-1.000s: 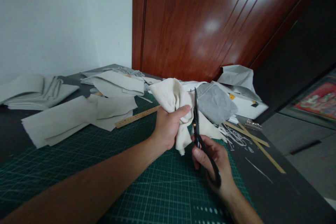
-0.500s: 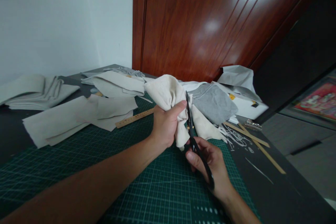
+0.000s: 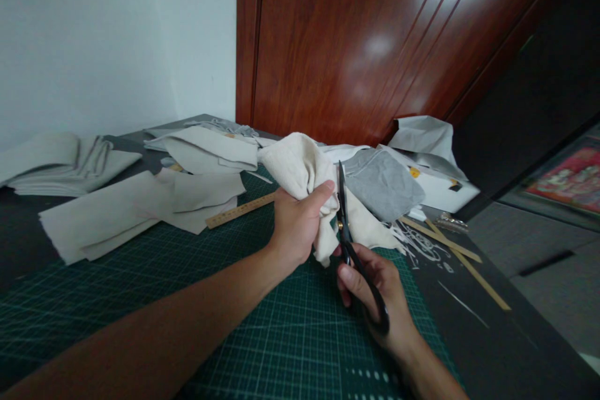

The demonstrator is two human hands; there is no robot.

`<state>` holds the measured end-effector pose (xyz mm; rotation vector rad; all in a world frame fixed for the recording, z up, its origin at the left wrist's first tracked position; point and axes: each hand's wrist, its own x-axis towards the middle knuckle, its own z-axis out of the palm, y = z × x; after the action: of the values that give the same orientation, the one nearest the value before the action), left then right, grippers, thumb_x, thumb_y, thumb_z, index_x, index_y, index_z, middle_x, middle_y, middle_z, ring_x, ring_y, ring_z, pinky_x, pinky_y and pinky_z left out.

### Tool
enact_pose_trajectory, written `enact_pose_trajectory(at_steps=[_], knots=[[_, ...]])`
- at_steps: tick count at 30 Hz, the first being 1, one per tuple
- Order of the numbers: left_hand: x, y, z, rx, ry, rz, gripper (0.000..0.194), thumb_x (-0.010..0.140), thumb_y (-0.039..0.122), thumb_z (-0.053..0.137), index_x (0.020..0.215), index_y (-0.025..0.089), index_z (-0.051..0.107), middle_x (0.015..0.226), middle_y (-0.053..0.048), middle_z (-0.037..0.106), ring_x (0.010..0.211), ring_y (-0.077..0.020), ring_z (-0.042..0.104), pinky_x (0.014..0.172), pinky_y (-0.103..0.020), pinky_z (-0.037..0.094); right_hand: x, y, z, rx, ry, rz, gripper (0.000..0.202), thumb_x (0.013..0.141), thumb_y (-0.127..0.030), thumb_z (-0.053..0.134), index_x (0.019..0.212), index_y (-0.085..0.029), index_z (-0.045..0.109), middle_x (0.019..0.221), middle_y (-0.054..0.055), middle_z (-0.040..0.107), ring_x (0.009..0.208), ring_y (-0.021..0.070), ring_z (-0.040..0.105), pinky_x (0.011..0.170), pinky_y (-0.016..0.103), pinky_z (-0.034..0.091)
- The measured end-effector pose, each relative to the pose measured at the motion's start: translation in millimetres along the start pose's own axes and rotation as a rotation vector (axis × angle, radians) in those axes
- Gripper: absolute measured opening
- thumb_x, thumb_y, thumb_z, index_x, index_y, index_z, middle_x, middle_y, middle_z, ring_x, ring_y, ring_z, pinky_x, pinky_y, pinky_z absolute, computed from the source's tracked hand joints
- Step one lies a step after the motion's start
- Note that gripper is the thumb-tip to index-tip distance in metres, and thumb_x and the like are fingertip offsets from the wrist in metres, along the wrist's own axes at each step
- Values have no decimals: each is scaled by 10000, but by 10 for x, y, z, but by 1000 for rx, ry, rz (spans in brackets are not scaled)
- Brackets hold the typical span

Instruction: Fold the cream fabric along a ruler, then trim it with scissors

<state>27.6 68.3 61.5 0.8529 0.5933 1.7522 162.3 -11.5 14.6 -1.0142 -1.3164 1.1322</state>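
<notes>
Mid-frame, the left hand (image 3: 295,225) clamps a bunched cream cloth (image 3: 307,169) above the cutting mat (image 3: 187,300); the right hand (image 3: 375,300) grips black scissors (image 3: 349,240), blades against the cloth's edge. Trimming looks underway, the cloth largely uncut.

Your left hand (image 3: 296,223) covers bunched middle of cream cloth (image 3: 300,165). Scissors (image 3: 349,244) lower blade lost behind cloth; handle loops buried in your right hand (image 3: 377,300). Both forearms cut by bottom edge. Ruler (image 3: 239,210) markings too small to read.
</notes>
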Motion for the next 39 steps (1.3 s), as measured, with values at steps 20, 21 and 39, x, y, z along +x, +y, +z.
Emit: enact_pose_trajectory(at_steps=[20, 21, 39], knots=[[-12, -41, -8, -10, -4, -56, 337, 685, 296, 915, 947, 134, 777, 909, -73, 791, 750, -206, 728, 695, -327, 603, 18, -35, -6, -16, -6, -9, 412, 683, -365, 994, 974, -172, 775, 659, -34, 623, 539, 122, 502, 465, 211, 440], [-12, -44, -10, -1, -3, -54, 333, 689, 298, 913, 945, 133, 776, 914, -77, 792, 746, -207, 727, 697, -334, 604, 18, -37, -4, -17, -4, -8, 414, 680, -365, 995, 971, -171, 774, 662, -33, 624, 541, 122, 502, 468, 212, 436], [-72, -60, 10, 5, -30, -41, 315, 712, 261, 902, 975, 119, 803, 980, -86, 798, 846, -207, 732, 791, -335, 607, 33, 2, -16, -62, -30, -76, 394, 793, -536, 907, 839, -191, 723, 674, -10, 626, 551, 121, 521, 481, 213, 462]])
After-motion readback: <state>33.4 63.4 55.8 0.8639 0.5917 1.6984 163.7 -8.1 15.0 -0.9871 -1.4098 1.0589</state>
